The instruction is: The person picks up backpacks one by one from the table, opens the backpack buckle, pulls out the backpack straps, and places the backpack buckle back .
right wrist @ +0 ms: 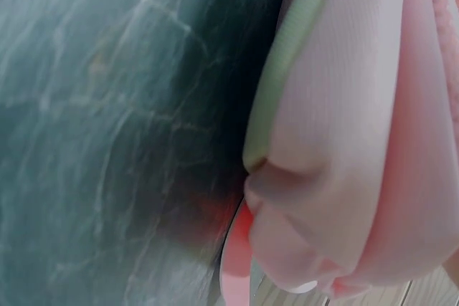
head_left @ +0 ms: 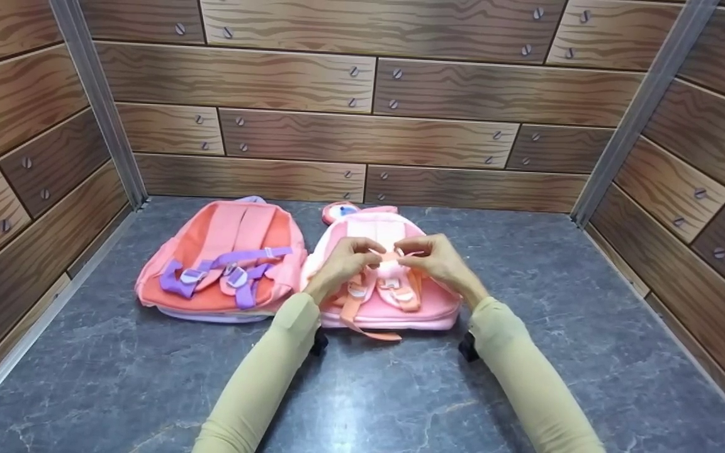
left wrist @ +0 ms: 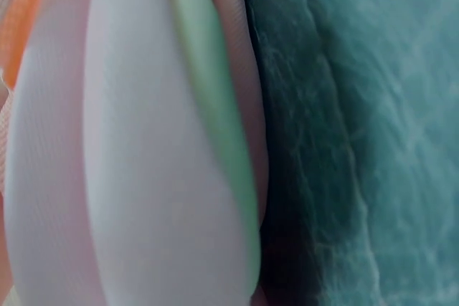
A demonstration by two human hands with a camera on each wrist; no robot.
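A light pink backpack (head_left: 435, 308) lies with its shoulder straps up, its side filling much of both wrist views. Over its upper middle, my left hand (head_left: 351, 261) and right hand (head_left: 435, 257) face each other, thumbs and forefingers together. Between them runs a short orange strap (head_left: 389, 257), its ends at the fingertips of each hand. Lower down, orange webbing (head_left: 351, 308) with pale buckles hangs from the shoulder straps, one loose end reaching the table. Neither wrist view shows the fingers.
To the left, touching it, lies a coral-and-pink backpack (head_left: 224, 220) with purple straps (head_left: 177, 280). A small red-and-pink piece with a blue spot (head_left: 340, 211) sticks out behind the pink backpack. Wood-patterned walls (head_left: 362, 138) enclose the dark marbled table (head_left: 526, 270).
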